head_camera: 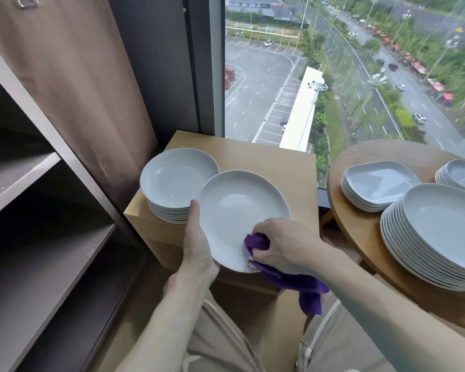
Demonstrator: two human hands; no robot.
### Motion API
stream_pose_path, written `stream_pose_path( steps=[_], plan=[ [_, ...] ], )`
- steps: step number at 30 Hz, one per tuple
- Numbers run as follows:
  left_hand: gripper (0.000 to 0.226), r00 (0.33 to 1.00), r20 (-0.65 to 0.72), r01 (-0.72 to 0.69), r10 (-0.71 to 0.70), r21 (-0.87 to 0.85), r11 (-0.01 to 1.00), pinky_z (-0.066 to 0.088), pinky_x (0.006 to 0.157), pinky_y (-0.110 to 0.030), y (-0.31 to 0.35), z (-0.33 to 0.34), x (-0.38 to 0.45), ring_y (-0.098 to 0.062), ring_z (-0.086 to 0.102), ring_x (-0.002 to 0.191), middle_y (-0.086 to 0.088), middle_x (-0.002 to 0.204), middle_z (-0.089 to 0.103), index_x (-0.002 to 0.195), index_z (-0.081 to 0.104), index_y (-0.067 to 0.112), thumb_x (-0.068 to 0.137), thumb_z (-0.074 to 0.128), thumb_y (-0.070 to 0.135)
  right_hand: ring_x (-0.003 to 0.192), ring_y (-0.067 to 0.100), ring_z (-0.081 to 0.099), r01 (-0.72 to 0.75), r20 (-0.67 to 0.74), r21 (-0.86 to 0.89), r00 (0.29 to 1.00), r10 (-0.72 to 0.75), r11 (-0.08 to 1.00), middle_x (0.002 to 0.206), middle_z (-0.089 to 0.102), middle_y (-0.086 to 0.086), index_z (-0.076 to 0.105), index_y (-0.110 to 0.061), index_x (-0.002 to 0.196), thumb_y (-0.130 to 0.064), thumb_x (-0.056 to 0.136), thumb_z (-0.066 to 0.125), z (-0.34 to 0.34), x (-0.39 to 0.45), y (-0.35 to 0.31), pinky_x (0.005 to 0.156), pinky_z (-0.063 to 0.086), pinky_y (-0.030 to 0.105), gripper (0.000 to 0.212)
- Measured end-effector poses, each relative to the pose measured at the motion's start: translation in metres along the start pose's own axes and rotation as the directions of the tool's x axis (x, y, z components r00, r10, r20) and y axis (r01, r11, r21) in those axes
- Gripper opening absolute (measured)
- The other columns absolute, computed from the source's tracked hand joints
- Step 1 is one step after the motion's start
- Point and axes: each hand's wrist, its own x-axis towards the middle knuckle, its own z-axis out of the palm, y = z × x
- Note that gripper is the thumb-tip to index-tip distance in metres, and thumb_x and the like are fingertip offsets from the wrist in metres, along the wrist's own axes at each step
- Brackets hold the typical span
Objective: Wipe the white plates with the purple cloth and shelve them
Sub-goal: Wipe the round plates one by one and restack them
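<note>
The left hand [199, 242] holds one round white ceramic plate [242, 213] by its rim, tilted toward the person, so its face is free for wiping. The right hand [282, 245] has its grip closed around the bunched purple cloth [287, 275], pressing it on the near edge. Behind, a stack of round white plates [176, 178] waits on the square wooden surface [266, 162]; the grey shelves [38, 183] stand at the left, within reach.

Shelves [38, 237] at left; plate stack [172, 200] on cabinet [266, 162] ahead, held plate [239, 210] before it; three stacks on round table [360, 237] right.
</note>
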Motion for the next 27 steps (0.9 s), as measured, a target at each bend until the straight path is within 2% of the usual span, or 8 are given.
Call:
stream_pose_path(
  steps=[2, 5, 9, 12, 16, 20, 24, 27],
  plan=[
    [0.056, 0.999, 0.004, -0.039, 0.039, 0.047, 0.998, 0.055, 0.102, -0.056, -0.003, 0.000, 0.001, -0.033, 0.072, 0.113, -0.008, 0.124, 0.075, 0.133, 0.065, 0.031, 0.105, 0.031, 0.065, 0.076, 0.015, 0.061, -0.081, -0.029, -0.012, 0.996, 0.080, 0.997, 0.085, 0.066, -0.006, 0.065, -0.028, 0.093, -0.047, 0.086, 0.061, -0.006, 0.005, 0.012, 0.068, 0.058, 0.037, 0.021],
    [0.055, 0.999, 0.015, -0.037, 0.035, 0.094, 0.995, 0.054, 0.103, -0.055, -0.010, 0.005, -0.002, -0.030, 0.072, 0.113, -0.006, 0.123, 0.075, 0.134, 0.065, 0.029, 0.106, 0.033, 0.063, 0.074, 0.015, 0.054, -0.182, -0.168, -0.045, 0.971, 0.172, 0.982, 0.088, 0.059, -0.005, 0.058, -0.023, 0.088, -0.043, 0.090, 0.061, -0.015, 0.015, 0.025, 0.057, 0.042, 0.031, 0.021],
    [0.063, 0.997, 0.057, 0.044, -0.054, 0.168, 0.985, 0.053, 0.106, -0.051, -0.023, 0.017, -0.009, -0.028, 0.072, 0.114, -0.007, 0.121, 0.076, 0.132, 0.069, 0.021, 0.104, 0.034, 0.065, 0.080, 0.026, 0.050, -0.232, -0.341, -0.098, 0.922, 0.186, 0.968, 0.092, 0.046, -0.003, 0.050, -0.019, 0.098, -0.043, 0.094, 0.057, -0.017, 0.030, 0.024, 0.069, 0.041, 0.037, 0.026],
    [0.061, 0.996, 0.033, 0.073, -0.083, 0.244, 0.967, 0.054, 0.105, -0.047, -0.030, 0.018, -0.008, -0.025, 0.073, 0.112, -0.005, 0.118, 0.078, 0.127, 0.072, 0.022, 0.103, 0.038, 0.066, 0.087, 0.026, 0.055, -0.157, -0.373, -0.021, 0.918, 0.138, 0.987, 0.095, 0.051, -0.004, 0.053, -0.019, 0.101, -0.043, 0.092, 0.057, -0.012, 0.038, 0.010, 0.074, 0.044, 0.038, 0.026],
    [0.056, 0.998, -0.026, 0.063, -0.058, 0.260, 0.964, 0.054, 0.104, -0.046, -0.032, 0.012, -0.002, -0.024, 0.070, 0.117, -0.005, 0.117, 0.078, 0.118, 0.077, 0.026, 0.100, 0.042, 0.065, 0.090, 0.017, 0.061, 0.071, -0.330, 0.047, 0.943, -0.052, 0.996, 0.101, 0.063, -0.009, 0.063, -0.025, 0.105, -0.043, 0.088, 0.059, 0.001, 0.035, -0.016, 0.079, 0.052, 0.038, 0.025],
    [0.057, 0.989, -0.094, 0.125, -0.113, 0.132, 0.983, 0.056, 0.093, -0.040, -0.020, 0.008, -0.004, -0.026, 0.074, 0.106, -0.011, 0.106, 0.080, 0.104, 0.079, 0.013, 0.105, 0.043, 0.058, 0.085, 0.013, 0.059, 0.185, -0.173, 0.093, 0.971, -0.167, 0.978, 0.095, 0.060, -0.011, 0.066, -0.030, 0.105, -0.043, 0.088, 0.060, 0.012, 0.021, -0.034, 0.076, 0.054, 0.039, 0.022],
    [0.060, 0.992, -0.058, 0.117, -0.115, 0.036, 0.993, 0.058, 0.087, -0.042, -0.007, 0.008, -0.006, -0.029, 0.077, 0.098, -0.016, 0.110, 0.078, 0.113, 0.075, 0.007, 0.105, 0.042, 0.057, 0.085, 0.013, 0.057, 0.214, -0.095, 0.110, 0.974, -0.204, 0.971, 0.093, 0.059, -0.010, 0.068, -0.031, 0.104, -0.043, 0.086, 0.062, 0.012, 0.008, -0.036, 0.074, 0.053, 0.038, 0.022],
    [0.056, 0.996, -0.027, 0.088, -0.087, 0.005, 0.996, 0.055, 0.100, -0.049, -0.005, 0.009, -0.004, -0.033, 0.072, 0.112, -0.014, 0.121, 0.075, 0.128, 0.069, 0.014, 0.104, 0.043, 0.058, 0.084, 0.014, 0.059, 0.179, -0.058, 0.083, 0.983, -0.175, 0.980, 0.094, 0.061, -0.008, 0.068, -0.029, 0.100, -0.045, 0.086, 0.061, 0.011, 0.002, -0.028, 0.073, 0.055, 0.041, 0.023]
  ],
)
